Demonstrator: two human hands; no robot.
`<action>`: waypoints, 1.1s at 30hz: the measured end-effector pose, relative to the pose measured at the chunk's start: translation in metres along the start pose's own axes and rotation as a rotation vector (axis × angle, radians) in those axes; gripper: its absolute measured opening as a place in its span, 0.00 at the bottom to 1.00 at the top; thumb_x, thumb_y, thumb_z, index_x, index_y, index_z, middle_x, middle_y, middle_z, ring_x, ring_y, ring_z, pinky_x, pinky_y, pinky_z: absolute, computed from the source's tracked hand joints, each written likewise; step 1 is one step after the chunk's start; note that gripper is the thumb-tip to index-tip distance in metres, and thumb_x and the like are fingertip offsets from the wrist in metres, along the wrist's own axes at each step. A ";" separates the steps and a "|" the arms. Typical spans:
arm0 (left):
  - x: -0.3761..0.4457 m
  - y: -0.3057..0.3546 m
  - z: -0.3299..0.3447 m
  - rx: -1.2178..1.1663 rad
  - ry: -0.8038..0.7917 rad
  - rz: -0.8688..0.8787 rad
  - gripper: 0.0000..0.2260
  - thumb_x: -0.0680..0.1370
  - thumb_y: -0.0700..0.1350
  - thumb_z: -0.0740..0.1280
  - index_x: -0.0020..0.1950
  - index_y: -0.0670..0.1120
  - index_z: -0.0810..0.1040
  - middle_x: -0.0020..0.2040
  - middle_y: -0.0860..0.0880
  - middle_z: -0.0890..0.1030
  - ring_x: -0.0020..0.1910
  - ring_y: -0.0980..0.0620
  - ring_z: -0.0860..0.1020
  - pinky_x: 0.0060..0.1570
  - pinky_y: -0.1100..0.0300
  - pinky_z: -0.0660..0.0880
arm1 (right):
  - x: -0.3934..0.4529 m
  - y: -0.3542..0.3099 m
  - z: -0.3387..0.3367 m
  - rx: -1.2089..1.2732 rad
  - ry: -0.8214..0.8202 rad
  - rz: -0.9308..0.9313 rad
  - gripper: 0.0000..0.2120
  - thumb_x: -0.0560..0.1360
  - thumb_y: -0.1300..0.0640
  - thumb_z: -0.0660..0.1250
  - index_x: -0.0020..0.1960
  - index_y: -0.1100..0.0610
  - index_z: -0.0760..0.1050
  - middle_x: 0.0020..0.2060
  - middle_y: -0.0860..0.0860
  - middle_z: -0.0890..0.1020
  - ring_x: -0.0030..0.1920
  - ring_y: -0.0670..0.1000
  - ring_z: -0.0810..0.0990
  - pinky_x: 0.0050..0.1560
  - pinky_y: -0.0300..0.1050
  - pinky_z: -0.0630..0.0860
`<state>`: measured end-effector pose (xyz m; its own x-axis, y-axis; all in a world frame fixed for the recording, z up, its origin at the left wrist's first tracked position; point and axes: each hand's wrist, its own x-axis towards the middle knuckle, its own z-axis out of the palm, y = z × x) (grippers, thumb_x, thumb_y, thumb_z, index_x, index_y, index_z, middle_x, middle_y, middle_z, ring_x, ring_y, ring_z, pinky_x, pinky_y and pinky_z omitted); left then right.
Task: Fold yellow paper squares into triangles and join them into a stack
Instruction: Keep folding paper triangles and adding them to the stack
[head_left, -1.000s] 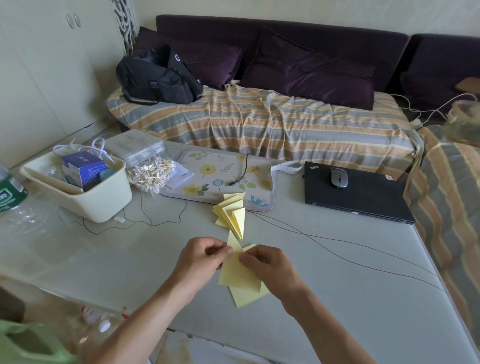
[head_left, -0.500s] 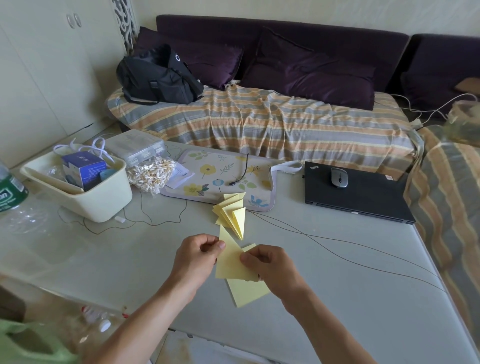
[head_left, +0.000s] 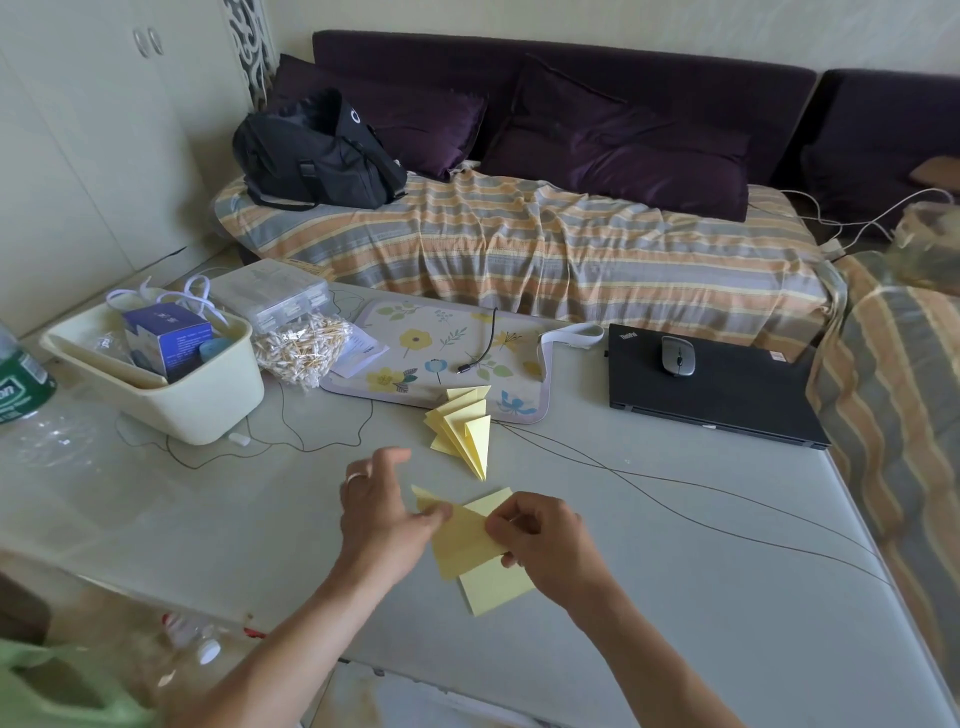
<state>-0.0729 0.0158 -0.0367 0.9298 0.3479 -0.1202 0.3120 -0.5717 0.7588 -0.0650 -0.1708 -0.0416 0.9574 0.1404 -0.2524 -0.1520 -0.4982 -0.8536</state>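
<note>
A yellow paper square (head_left: 464, 540) lies low over the grey table (head_left: 675, 597), partly folded. My left hand (head_left: 382, 514) touches its left edge with thumb and fingertip, the other fingers spread upward. My right hand (head_left: 545, 540) pinches the paper's right edge with curled fingers. Under it rests a pad of yellow squares (head_left: 493, 590). Farther back stands a joined stack of folded yellow triangles (head_left: 462, 428), fanned out, apart from both hands.
A cream bin (head_left: 171, 400) with boxes stands at the left, a bag of cotton swabs (head_left: 301, 351) beside it. A floral mat (head_left: 441, 358) lies behind the stack. A black laptop (head_left: 727, 395) with a mouse (head_left: 677, 355) sits right. Thin cables cross the table.
The paper has come down from an upright hold to lie nearly flat over the pad. My left hand has loosened, its fingers now spread. My right hand keeps its pinch.
</note>
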 end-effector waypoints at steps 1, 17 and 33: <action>-0.002 0.002 -0.001 0.131 0.001 0.066 0.27 0.71 0.51 0.78 0.67 0.58 0.72 0.66 0.52 0.66 0.69 0.49 0.63 0.59 0.55 0.65 | -0.001 0.001 0.000 -0.034 -0.007 -0.015 0.06 0.77 0.55 0.69 0.43 0.54 0.82 0.30 0.50 0.82 0.28 0.41 0.74 0.30 0.31 0.67; -0.015 0.006 0.002 0.019 -0.462 0.001 0.06 0.74 0.46 0.77 0.42 0.49 0.81 0.37 0.55 0.80 0.37 0.54 0.78 0.41 0.60 0.74 | 0.002 -0.002 0.003 0.109 0.016 -0.014 0.05 0.72 0.51 0.75 0.44 0.52 0.81 0.38 0.48 0.83 0.36 0.44 0.77 0.38 0.39 0.71; -0.009 0.015 -0.001 -0.460 -0.278 -0.138 0.04 0.80 0.41 0.71 0.47 0.42 0.82 0.37 0.51 0.82 0.36 0.54 0.80 0.39 0.64 0.80 | 0.000 -0.002 0.002 0.091 -0.154 0.037 0.05 0.76 0.54 0.73 0.44 0.55 0.80 0.34 0.48 0.80 0.33 0.45 0.76 0.37 0.37 0.71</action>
<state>-0.0773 0.0051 -0.0236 0.9224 0.1515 -0.3554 0.3750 -0.1298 0.9179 -0.0648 -0.1683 -0.0404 0.9028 0.2564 -0.3453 -0.2147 -0.4272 -0.8783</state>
